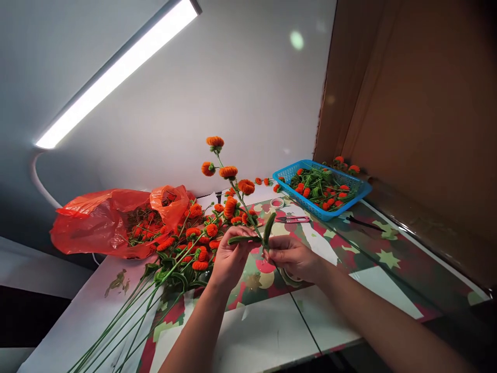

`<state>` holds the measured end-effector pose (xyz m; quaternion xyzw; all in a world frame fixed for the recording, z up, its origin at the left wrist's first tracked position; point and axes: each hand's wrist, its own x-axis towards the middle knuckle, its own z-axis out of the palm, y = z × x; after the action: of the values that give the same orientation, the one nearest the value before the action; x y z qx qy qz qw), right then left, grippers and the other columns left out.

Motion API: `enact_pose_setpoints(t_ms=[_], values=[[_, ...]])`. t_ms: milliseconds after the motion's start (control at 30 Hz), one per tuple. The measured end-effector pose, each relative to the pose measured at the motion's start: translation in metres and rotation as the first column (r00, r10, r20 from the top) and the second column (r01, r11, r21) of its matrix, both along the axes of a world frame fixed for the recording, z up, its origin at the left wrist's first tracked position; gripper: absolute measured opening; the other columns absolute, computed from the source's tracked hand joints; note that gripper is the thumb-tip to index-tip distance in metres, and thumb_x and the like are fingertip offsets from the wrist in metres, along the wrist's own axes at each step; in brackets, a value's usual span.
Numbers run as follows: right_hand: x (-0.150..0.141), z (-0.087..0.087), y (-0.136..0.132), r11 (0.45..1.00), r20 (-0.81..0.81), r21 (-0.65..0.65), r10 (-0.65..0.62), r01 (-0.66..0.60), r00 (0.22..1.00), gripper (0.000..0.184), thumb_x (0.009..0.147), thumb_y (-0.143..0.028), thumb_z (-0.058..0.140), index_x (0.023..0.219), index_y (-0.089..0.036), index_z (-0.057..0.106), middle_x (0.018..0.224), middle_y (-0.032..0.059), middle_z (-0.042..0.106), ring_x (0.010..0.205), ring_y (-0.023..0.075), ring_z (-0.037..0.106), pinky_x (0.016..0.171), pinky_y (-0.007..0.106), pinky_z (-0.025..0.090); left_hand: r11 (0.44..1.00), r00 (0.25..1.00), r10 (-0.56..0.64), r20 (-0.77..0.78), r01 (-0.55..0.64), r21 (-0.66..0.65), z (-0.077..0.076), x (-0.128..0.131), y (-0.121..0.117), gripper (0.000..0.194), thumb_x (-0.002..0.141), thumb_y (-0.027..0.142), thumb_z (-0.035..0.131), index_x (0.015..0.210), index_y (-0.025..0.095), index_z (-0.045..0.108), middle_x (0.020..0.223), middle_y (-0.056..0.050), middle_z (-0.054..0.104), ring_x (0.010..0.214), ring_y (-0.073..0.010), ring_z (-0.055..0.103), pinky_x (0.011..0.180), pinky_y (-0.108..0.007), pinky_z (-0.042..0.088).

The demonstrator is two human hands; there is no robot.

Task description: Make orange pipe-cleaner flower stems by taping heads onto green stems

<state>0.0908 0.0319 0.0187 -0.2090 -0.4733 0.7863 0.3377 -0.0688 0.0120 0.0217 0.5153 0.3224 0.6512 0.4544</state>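
Between my hands stands a tall artificial flower stem (245,206) with several round orange fuzzy blooms along its upper part. My left hand (234,254) pinches a long green fuzzy leaf (244,240) that juts out to the left from the stem. With thumb and fingers closed, my right hand (292,256) grips the stem low down, where a second green leaf (269,228) points upward. The fingertips of my right hand partly hide the joint. Just left of my hands lies a pile of finished-looking orange flower stems (186,254), their long green stalks running toward the front left.
An open red plastic bag (93,220) holding small blooms lies at the left. A blue basket (330,215) of orange blooms and green pieces stands at the back right. Pink thread snips (293,219) and a tape roll (277,203) lie behind my hands. A lit lamp (120,72) hangs above.
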Motion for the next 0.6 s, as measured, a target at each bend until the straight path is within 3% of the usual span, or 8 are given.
enact_pose_setpoints(t_ms=[67,100,167,233,267,333,467,600], values=[[0.000,0.000,0.001,0.997,0.059,0.067,-0.031,0.027,0.998,0.032,0.062,-0.043,0.074,0.067,-0.015,0.059,0.062,-0.0015,0.051,0.056,0.0086,0.042,0.051,0.023,0.030,0.986,0.973,0.157,-0.170,-0.145,0.084,0.003,-0.003,-0.004,0.016,0.077,0.032,0.065,0.087,0.021,0.059,0.085,-0.003,0.060,0.078,-0.0145,0.059,0.069,-0.027,0.049],[0.000,0.000,0.002,0.991,0.092,0.124,-0.065,0.054,0.994,0.030,0.065,-0.042,0.072,0.066,-0.015,0.058,0.061,-0.0020,0.050,0.055,0.0086,0.041,0.052,0.023,0.031,0.956,0.923,0.277,-0.266,-0.239,0.168,0.006,-0.004,-0.007,0.021,0.077,0.028,0.066,0.095,0.022,0.058,0.091,-0.004,0.060,0.083,-0.0159,0.058,0.073,-0.029,0.049],[0.000,0.001,0.002,0.959,0.134,0.254,-0.162,0.124,0.978,0.026,0.071,-0.038,0.068,0.064,-0.016,0.056,0.060,-0.0031,0.048,0.056,0.0091,0.041,0.054,0.024,0.032,0.835,0.728,0.535,-0.429,-0.380,0.398,0.015,-0.005,-0.014,0.035,0.073,0.021,0.069,0.105,0.024,0.055,0.101,-0.005,0.058,0.092,-0.0188,0.056,0.079,-0.033,0.046],[-0.001,0.002,0.001,0.915,0.150,0.365,-0.238,0.169,0.960,0.022,0.074,-0.034,0.064,0.065,-0.016,0.056,0.061,-0.0030,0.049,0.060,0.0102,0.043,0.058,0.024,0.034,0.712,0.460,0.699,-0.548,-0.371,0.596,0.024,-0.004,-0.022,0.034,0.070,0.018,0.071,0.101,0.024,0.059,0.101,-0.005,0.057,0.095,-0.0209,0.053,0.082,-0.037,0.044],[-0.001,0.002,0.000,0.900,0.160,0.402,-0.251,0.169,0.955,0.020,0.076,-0.032,0.062,0.066,-0.016,0.056,0.063,-0.0025,0.050,0.063,0.0108,0.045,0.060,0.024,0.035,0.687,0.340,0.726,-0.598,-0.328,0.648,0.028,-0.002,-0.025,0.028,0.070,0.019,0.071,0.096,0.023,0.062,0.099,-0.005,0.057,0.094,-0.0214,0.052,0.083,-0.038,0.043],[-0.002,0.001,-0.003,0.882,0.184,0.447,-0.258,0.153,0.948,0.017,0.079,-0.030,0.058,0.069,-0.016,0.057,0.065,-0.0018,0.051,0.065,0.0114,0.045,0.061,0.024,0.035,0.698,0.196,0.715,-0.671,-0.252,0.670,0.034,0.002,-0.027,0.015,0.072,0.021,0.069,0.087,0.022,0.064,0.093,-0.005,0.058,0.090,-0.0212,0.051,0.082,-0.038,0.042],[-0.005,0.002,-0.009,0.835,0.276,0.538,-0.305,0.116,0.912,0.019,0.082,-0.025,0.049,0.065,-0.017,0.050,0.059,-0.0034,0.045,0.057,0.0102,0.039,0.054,0.023,0.030,0.774,0.143,0.629,-0.764,-0.204,0.599,0.036,0.009,-0.025,0.003,0.078,0.022,0.063,0.076,0.020,0.065,0.081,-0.004,0.059,0.079,-0.0187,0.050,0.075,-0.034,0.042],[-0.008,0.004,-0.014,0.666,0.361,0.743,-0.475,0.060,0.803,0.025,0.076,-0.014,0.048,0.054,-0.017,0.036,0.050,-0.0062,0.036,0.050,0.0082,0.029,0.059,0.025,0.028,0.843,-0.008,0.497,-0.868,-0.231,0.485,0.039,0.016,-0.021,0.012,0.077,0.021,0.061,0.065,0.020,0.063,0.077,-0.004,0.060,0.077,-0.0200,0.049,0.068,-0.034,0.040]])
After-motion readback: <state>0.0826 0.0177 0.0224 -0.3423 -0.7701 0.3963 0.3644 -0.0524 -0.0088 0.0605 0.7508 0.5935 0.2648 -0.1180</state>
